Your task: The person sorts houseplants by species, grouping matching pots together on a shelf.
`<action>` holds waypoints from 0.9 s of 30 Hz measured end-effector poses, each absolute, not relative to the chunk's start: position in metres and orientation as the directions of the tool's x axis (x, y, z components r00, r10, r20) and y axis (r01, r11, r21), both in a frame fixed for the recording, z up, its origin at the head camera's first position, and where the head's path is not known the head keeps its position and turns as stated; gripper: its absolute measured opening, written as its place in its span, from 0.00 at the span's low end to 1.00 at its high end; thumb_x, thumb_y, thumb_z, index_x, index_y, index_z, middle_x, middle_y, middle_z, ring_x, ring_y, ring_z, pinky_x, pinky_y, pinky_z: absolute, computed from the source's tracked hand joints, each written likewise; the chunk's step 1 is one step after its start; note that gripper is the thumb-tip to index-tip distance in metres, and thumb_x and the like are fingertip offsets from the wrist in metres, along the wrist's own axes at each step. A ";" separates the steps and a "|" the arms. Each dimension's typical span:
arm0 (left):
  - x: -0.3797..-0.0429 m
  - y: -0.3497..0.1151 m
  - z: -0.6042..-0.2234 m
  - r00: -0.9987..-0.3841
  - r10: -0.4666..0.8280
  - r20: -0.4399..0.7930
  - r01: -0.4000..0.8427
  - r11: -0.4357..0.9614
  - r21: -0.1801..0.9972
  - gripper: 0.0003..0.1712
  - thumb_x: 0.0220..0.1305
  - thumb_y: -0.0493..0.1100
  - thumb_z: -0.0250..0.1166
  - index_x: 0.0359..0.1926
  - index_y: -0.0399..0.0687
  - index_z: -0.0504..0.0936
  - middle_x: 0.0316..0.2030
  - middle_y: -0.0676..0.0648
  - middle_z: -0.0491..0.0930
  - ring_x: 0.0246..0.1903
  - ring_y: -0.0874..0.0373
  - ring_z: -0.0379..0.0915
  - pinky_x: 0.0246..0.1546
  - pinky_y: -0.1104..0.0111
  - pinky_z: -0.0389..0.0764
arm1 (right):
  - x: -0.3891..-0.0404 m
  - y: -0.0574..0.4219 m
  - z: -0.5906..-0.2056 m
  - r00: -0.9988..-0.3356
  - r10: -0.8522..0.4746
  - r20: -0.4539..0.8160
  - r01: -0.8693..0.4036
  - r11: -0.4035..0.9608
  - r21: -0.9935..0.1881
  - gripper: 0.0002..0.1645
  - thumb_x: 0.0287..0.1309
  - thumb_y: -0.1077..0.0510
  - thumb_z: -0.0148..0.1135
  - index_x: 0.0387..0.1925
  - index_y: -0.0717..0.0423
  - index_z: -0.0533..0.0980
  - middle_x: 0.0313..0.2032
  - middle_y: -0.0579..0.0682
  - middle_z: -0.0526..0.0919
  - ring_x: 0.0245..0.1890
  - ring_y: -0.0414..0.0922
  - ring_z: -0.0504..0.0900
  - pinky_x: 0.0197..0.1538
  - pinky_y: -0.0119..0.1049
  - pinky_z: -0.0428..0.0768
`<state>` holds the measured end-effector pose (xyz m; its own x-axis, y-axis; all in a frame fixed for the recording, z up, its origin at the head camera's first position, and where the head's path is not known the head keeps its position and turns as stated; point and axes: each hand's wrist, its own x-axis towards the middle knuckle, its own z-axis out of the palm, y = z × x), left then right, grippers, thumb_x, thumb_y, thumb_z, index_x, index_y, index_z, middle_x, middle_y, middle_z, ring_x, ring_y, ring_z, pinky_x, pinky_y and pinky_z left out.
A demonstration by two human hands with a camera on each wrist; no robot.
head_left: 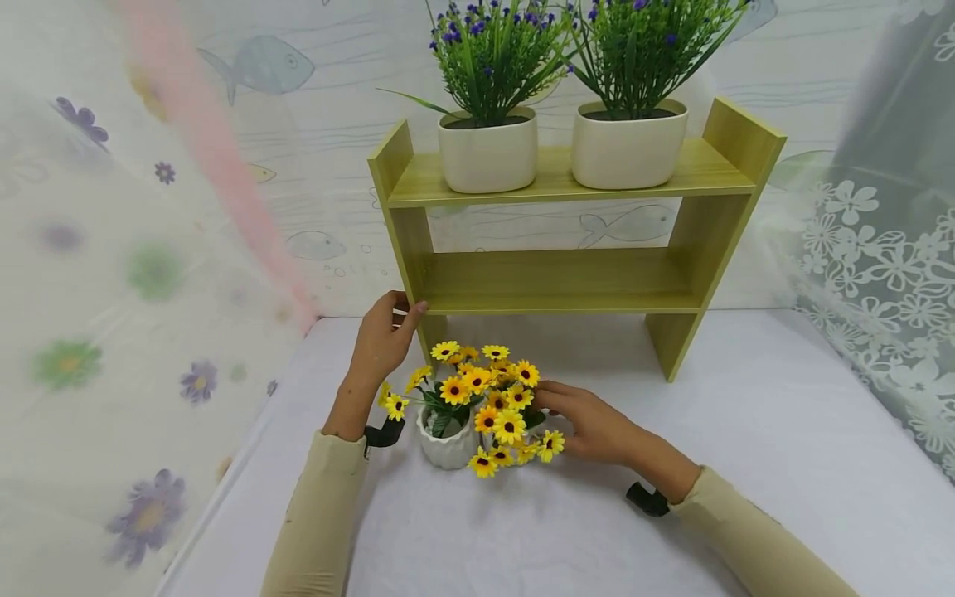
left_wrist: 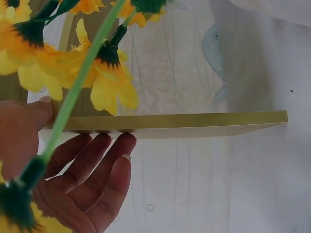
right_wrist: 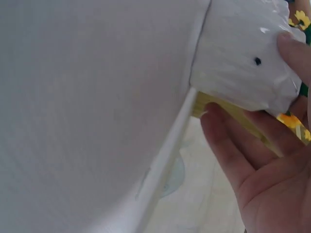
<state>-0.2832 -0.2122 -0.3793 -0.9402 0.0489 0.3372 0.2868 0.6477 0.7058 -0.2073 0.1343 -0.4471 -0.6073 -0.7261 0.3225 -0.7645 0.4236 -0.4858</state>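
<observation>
My left hand grips the left side panel of a wooden two-tier shelf, at the height of its lower board. In the left wrist view the thumb lies on one side of the panel and the fingers on the other. My right hand holds a small white pot with yellow artificial flowers, thumb and fingers around its wall; in the head view the blossoms hide this pot. Close to its left stands a second white pot of yellow flowers, partly covered by blossoms.
Two cream planters with purple-flowered plants stand on the shelf's top board. White cloth covers the table. Behind the shelf hangs a fish-patterned curtain, with a lace-patterned sheet on the right.
</observation>
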 end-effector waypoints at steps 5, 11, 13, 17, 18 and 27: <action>-0.283 -0.212 -0.379 -0.941 0.054 0.333 0.289 0.639 0.713 0.33 0.81 0.62 0.57 0.68 0.38 0.74 0.59 0.39 0.80 0.53 0.43 0.82 0.53 0.49 0.86 | -0.206 0.131 -0.450 -0.621 -0.709 0.335 -0.724 0.354 -0.592 0.22 0.59 0.67 0.73 0.53 0.50 0.79 0.53 0.44 0.82 0.55 0.43 0.84 0.56 0.44 0.87; -0.282 -0.212 -0.379 -0.941 0.056 0.332 0.289 0.643 0.709 0.33 0.81 0.61 0.57 0.68 0.38 0.74 0.59 0.38 0.80 0.54 0.43 0.82 0.53 0.48 0.86 | -0.205 0.131 -0.454 -0.650 -0.680 0.340 -0.673 0.306 -0.674 0.22 0.59 0.63 0.78 0.53 0.50 0.81 0.51 0.45 0.85 0.54 0.45 0.86 0.54 0.40 0.88; -0.281 -0.212 -0.379 -0.941 0.055 0.333 0.289 0.642 0.710 0.33 0.81 0.61 0.57 0.68 0.38 0.74 0.59 0.39 0.80 0.54 0.43 0.82 0.53 0.49 0.86 | -0.205 0.132 -0.454 -0.660 -0.671 0.338 -0.666 0.315 -0.676 0.22 0.60 0.62 0.78 0.54 0.49 0.82 0.51 0.44 0.86 0.53 0.45 0.87 0.53 0.40 0.88; -0.281 -0.211 -0.379 -0.941 0.051 0.334 0.287 0.640 0.713 0.33 0.81 0.60 0.58 0.68 0.38 0.74 0.59 0.39 0.80 0.53 0.44 0.82 0.53 0.49 0.86 | -0.205 0.132 -0.451 -0.667 -0.658 0.348 -0.663 0.311 -0.681 0.23 0.60 0.62 0.78 0.55 0.48 0.82 0.53 0.45 0.86 0.54 0.47 0.88 0.52 0.43 0.89; -0.281 -0.211 -0.379 -0.941 0.050 0.334 0.287 0.641 0.712 0.33 0.81 0.60 0.58 0.68 0.38 0.74 0.59 0.39 0.80 0.53 0.44 0.82 0.53 0.49 0.86 | -0.205 0.132 -0.449 -0.669 -0.655 0.350 -0.660 0.308 -0.685 0.23 0.60 0.62 0.78 0.55 0.48 0.82 0.53 0.45 0.86 0.54 0.47 0.88 0.52 0.43 0.89; -0.281 -0.212 -0.378 -0.942 0.050 0.331 0.283 0.647 0.708 0.32 0.81 0.60 0.57 0.68 0.38 0.74 0.60 0.39 0.80 0.54 0.44 0.82 0.54 0.49 0.86 | -0.207 0.137 -0.425 -0.668 -0.651 0.361 -0.674 0.324 -0.664 0.25 0.61 0.58 0.78 0.58 0.48 0.81 0.55 0.44 0.86 0.55 0.47 0.88 0.53 0.45 0.89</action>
